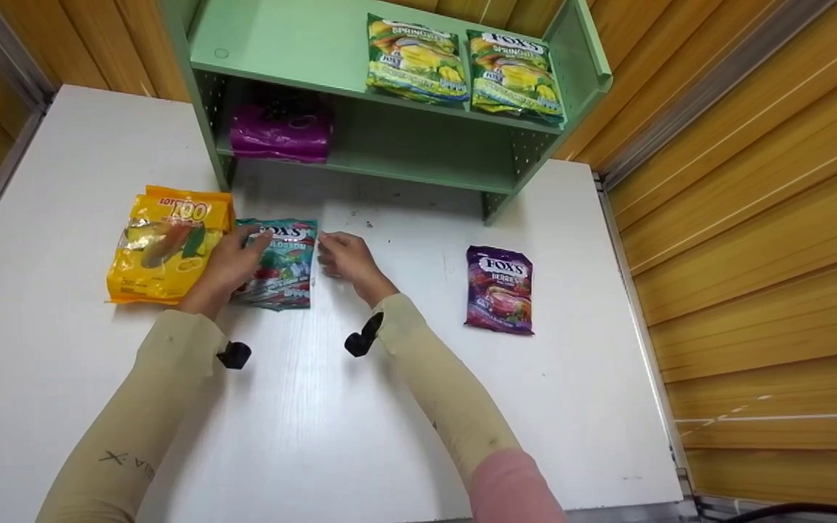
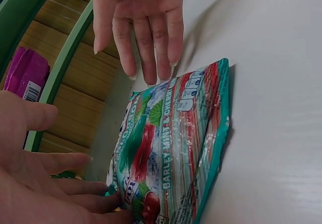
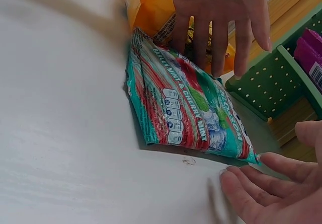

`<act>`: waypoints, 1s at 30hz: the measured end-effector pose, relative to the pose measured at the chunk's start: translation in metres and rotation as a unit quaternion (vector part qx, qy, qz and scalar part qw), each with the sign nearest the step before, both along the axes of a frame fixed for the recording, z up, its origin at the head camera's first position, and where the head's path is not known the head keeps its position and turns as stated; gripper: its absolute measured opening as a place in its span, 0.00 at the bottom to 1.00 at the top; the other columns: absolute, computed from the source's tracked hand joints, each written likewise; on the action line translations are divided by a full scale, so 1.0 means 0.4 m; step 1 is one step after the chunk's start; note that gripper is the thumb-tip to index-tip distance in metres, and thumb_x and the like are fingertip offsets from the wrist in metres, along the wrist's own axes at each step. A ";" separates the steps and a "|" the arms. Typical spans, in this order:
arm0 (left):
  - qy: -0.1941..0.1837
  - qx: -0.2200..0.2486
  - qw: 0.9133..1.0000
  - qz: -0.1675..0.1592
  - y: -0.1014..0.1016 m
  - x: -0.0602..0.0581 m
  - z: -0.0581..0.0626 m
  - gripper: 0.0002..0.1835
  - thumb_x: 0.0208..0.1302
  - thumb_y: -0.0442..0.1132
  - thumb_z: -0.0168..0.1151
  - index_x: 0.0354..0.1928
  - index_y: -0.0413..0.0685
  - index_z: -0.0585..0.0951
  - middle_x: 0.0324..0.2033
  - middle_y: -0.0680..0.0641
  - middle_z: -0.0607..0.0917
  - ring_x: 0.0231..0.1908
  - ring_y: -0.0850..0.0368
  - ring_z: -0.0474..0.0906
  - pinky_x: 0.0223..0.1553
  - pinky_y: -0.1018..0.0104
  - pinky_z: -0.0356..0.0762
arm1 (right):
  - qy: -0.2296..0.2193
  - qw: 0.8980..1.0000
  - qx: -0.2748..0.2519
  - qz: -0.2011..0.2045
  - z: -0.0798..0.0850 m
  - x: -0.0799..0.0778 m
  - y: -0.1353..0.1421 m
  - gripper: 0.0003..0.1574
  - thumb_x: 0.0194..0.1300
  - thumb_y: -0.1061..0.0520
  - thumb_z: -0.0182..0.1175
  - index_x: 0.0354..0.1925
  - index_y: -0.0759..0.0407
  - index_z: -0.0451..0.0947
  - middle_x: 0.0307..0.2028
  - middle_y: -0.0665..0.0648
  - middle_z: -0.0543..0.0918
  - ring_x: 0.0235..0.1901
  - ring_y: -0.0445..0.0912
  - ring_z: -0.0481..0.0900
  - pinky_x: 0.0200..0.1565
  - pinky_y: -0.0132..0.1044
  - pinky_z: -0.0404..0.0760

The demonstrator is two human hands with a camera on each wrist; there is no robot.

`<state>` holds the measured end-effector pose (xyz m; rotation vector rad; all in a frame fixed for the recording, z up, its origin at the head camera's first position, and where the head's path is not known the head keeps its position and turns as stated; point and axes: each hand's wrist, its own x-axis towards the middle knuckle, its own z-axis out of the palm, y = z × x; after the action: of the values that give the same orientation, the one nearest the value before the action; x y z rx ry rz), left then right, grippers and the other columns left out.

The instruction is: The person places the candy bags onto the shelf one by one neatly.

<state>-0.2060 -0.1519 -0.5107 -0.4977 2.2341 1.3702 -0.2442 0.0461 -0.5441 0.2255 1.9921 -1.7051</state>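
left hand [image 1: 228, 264], in the head view, touches the teal bag [image 1: 290, 270] on its right; the right hand [image 1: 349, 259] is just past it. left wrist view: both have nearly straight fingers, gripping nothing. right wrist view: the teal bag is between them, maybe being tidied; next probably needs soft pushes inward.

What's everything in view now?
Flat table: one, white, below
Tiered shelf unit: one, green, back
Plastic 100 bag: one, yellow, table left
Plastic Blossom bag: one, teal, beside 100 bag
Plastic Berries bag: one, purple, table right
Plastic Spring bags: two visible, green, upper shelf
Glossy plastic bag: one, magenta, lower shelf
Slatted walls: three, brown, around
Cable: one, black, lower right
Sleeves: two, beige, forearms
Wrist devices: two, black, cuffs
Left hand: one, touching Blossom bag
Right hand: one, nearby
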 end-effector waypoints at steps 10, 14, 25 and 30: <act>0.006 0.044 0.999 -0.001 0.012 0.008 -0.003 0.40 0.69 0.66 0.42 0.77 0.61 0.47 0.77 0.45 0.46 0.69 0.41 0.53 0.73 0.39 0.46 | -0.010 1.000 -0.013 -0.004 -0.008 0.001 0.014 0.24 0.72 0.45 0.53 0.58 0.56 0.76 0.53 0.55 0.83 0.52 0.47 0.82 0.55 0.43 0.81; 0.020 0.066 0.997 -0.020 0.018 0.012 -0.006 0.38 0.72 0.63 0.41 0.77 0.56 0.49 0.77 0.44 0.48 0.71 0.41 0.52 0.74 0.40 0.45 | -0.010 1.000 -0.015 0.000 -0.009 -0.001 0.025 0.25 0.72 0.45 0.52 0.60 0.57 0.75 0.55 0.57 0.82 0.53 0.47 0.82 0.57 0.43 0.80; 0.000 0.089 0.995 -0.036 0.053 0.005 -0.011 0.37 0.72 0.64 0.39 0.77 0.60 0.47 0.78 0.47 0.44 0.74 0.43 0.45 0.74 0.40 0.42 | -0.011 1.000 -0.004 -0.020 -0.012 -0.002 0.064 0.24 0.72 0.44 0.53 0.56 0.56 0.77 0.48 0.56 0.85 0.47 0.44 0.84 0.52 0.40 0.82; 0.010 0.098 0.994 -0.036 0.071 0.003 -0.010 0.36 0.73 0.62 0.39 0.77 0.58 0.48 0.77 0.46 0.45 0.75 0.43 0.44 0.75 0.41 0.41 | -0.011 0.999 -0.003 -0.034 -0.011 -0.003 0.080 0.22 0.72 0.45 0.53 0.54 0.57 0.78 0.48 0.55 0.85 0.46 0.44 0.84 0.52 0.40 0.83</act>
<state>-0.2049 -0.1237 -0.5147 -0.3320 2.0831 1.5419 -0.2454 0.0780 -0.5484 0.3131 1.9835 -1.7430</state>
